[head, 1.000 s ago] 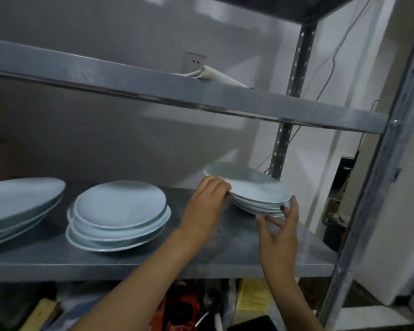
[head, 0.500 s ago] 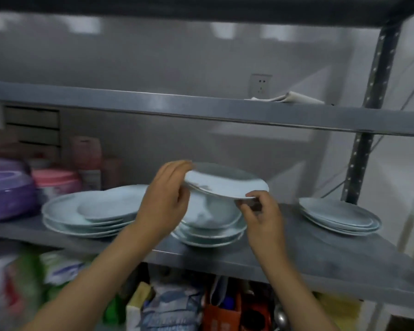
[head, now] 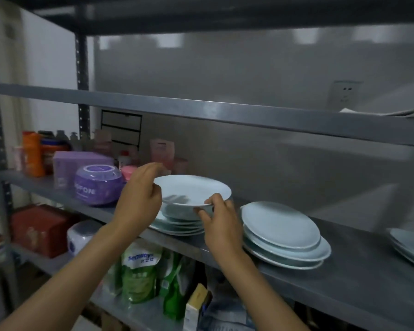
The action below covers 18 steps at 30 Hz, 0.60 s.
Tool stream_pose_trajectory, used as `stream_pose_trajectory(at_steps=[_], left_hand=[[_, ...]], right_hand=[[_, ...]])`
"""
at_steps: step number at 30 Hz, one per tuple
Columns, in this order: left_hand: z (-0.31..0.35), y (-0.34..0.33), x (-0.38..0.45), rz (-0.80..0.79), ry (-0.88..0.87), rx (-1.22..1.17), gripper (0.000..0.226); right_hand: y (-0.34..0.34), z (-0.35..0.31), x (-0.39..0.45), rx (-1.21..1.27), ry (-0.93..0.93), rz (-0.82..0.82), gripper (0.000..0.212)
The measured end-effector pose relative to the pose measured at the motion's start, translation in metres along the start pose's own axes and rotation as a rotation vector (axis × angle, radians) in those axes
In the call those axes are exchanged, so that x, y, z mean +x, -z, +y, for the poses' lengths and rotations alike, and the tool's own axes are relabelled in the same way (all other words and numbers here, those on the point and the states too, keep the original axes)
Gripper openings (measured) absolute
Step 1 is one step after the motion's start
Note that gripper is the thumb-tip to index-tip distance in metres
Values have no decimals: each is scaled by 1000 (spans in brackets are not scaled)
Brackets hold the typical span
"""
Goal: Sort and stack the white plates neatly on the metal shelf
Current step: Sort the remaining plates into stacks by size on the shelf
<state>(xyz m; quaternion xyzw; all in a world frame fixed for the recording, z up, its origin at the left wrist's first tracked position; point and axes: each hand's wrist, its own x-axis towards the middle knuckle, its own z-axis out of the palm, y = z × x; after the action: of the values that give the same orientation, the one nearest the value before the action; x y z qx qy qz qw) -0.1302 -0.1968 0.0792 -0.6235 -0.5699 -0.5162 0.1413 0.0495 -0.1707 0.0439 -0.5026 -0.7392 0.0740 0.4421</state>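
White and a little bluish in this dim light, the plate (head: 193, 191) sits level between my two hands, held just above the left stack (head: 179, 220) of plates on the metal shelf (head: 344, 278). My left hand (head: 139, 199) grips its left rim, fingers curled over the top edge and the thumb tucked toward the plate's face, wrist bent slightly upward. My right hand (head: 219, 218) pinches the near right rim, thumb on top and fingertips beneath, the other fingers spread loosely below the edge. Both forearms reach up and forward from the bottom of the view, converging on the plate.

Just right of my right hand stands a second stack (head: 285, 235), wider plates below and smaller ones on top, and the edge of a third stack (head: 411, 247) shows at the far right. To the left on the same shelf are a purple round container (head: 97, 185), a purple box (head: 67, 163) behind it and an orange bottle (head: 32, 154) farther back. Below the shelf, green refill bags (head: 139, 273) stand upright.
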Motion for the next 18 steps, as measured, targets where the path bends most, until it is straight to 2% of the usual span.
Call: stream_pose_trajectory(at_steps=[6,12,15,18], left_hand=[[-40,1,-5,-80,116,14,40],[-54,-3,-8,-110,99,27,35],[-50,-7,-9,-103,87,15,31],[-43,-15,-9,-139,88,13,36]], right_hand=[[-37,-13,1,-144,-15,-58,18],[-43,-15,6,-193,-31,-62,16],[-41,-13,6,-232,-17,-111,24],[-36,-11,8,-225,21,-168,31]])
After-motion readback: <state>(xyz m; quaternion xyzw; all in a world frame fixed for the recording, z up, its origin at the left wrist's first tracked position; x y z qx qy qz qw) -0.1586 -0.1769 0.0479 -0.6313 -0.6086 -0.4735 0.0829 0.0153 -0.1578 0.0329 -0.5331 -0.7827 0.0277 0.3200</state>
